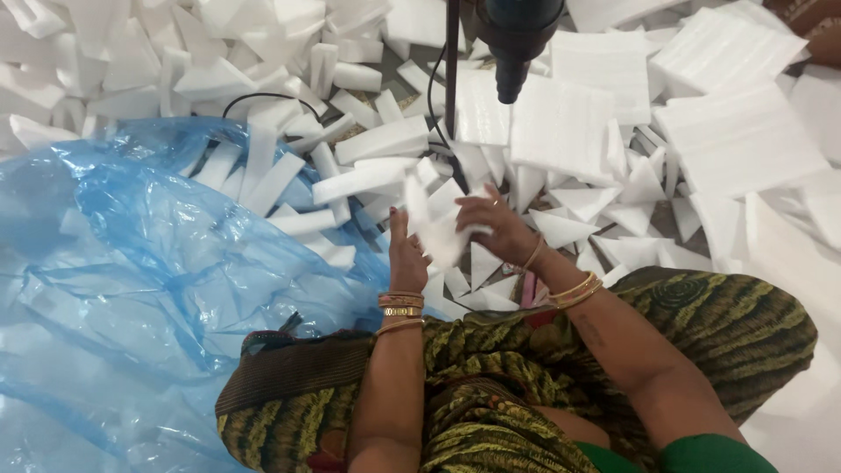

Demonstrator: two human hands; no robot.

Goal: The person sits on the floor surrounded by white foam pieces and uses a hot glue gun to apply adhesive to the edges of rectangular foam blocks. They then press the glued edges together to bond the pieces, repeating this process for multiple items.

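My right hand (499, 226) is closed on a white foam piece (438, 229), folded or bent, held in front of me above my lap. My left hand (405, 256) stands upright with fingers together, pressed against the left side of that same foam piece. Both wrists carry gold bangles. Around the hands lie many white foam strips (368, 180) and triangular foam offcuts (561, 229) scattered on the floor.
A large crumpled blue plastic bag (131, 271) fills the left side. Square white foam sheets (736, 131) are stacked at the upper right. A dark tool on a pole (517, 44) with a black cable hangs at the top centre. My green patterned garment covers my lap.
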